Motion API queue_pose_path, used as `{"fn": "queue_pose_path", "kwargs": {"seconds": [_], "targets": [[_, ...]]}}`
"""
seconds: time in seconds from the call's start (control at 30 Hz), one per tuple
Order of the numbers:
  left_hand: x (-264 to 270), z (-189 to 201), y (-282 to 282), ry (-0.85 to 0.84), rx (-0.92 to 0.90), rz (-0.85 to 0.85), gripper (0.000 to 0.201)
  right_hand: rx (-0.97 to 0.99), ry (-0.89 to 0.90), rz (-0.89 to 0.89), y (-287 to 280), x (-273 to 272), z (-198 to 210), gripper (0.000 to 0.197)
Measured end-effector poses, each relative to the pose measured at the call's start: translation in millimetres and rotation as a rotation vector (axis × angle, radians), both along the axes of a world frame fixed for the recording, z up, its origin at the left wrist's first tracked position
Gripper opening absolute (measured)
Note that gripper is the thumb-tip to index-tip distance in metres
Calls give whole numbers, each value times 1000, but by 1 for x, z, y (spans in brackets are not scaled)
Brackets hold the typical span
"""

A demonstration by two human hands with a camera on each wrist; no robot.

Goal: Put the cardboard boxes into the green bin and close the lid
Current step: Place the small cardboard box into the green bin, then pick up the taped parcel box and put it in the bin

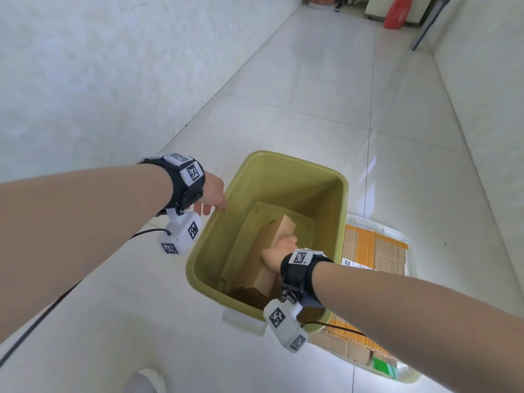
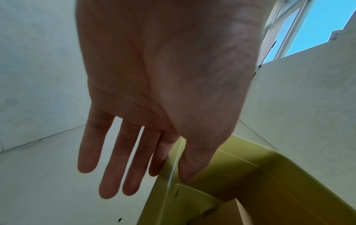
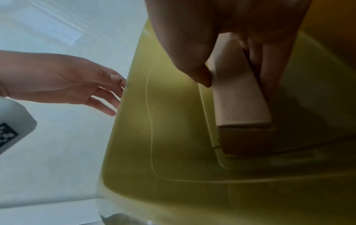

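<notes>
Olive-green bin [image 1: 326, 191] on floor, lid off; long brown cardboard box [image 1: 279, 232] tilted inside, lower end on bottom

The right hand [image 1: 279, 251] covers the middle of the box [image 1: 280, 225] in the head view, and its fingertips are out of sight behind the cardboard. The wrist camera and forearm hide the near right corner of the bin [image 1: 344, 188]. The bin also covers part of the lid [image 1: 408, 242] and the flattened cardboard [image 1: 374, 248] on it. The label on that cardboard is too small to read. In the left wrist view, the left hand [image 2: 163, 85] fills much of the picture, cut off at the top edge.
</notes>
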State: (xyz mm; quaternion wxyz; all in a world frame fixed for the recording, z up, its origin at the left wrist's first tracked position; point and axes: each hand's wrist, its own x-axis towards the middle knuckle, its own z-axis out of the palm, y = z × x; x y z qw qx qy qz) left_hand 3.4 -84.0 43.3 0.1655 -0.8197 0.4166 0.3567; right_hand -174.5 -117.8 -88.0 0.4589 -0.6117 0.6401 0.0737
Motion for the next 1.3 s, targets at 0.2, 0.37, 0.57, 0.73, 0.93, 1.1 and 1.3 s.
{"fn": "queue_pose_path", "kwargs": {"seconds": [0.2,0.37,0.57,0.73,0.93,1.1,1.3], "targets": [[1,-5,-3,-5,28,-25,43,55,-250,243,-11,5,-7,90],[0,-6,-3,-9,32,-25,42,-63,-145,619,-23,-1,14,81],[1,-5,2,1,53,-28,41,-360,-284,346,-81,-25,78,27],[-1,-3,3,-22,66,-77,29,-715,-433,-56,-138,-75,108,19],[-5,-3,7,-50,80,-112,33,-453,270,16,-187,-193,55,31],[-2,-8,5,-38,64,-105,30,73,399,77,-118,-261,-14,85],[0,-10,0,-25,70,-118,30,-13,236,180,-73,-254,-43,85]]}}
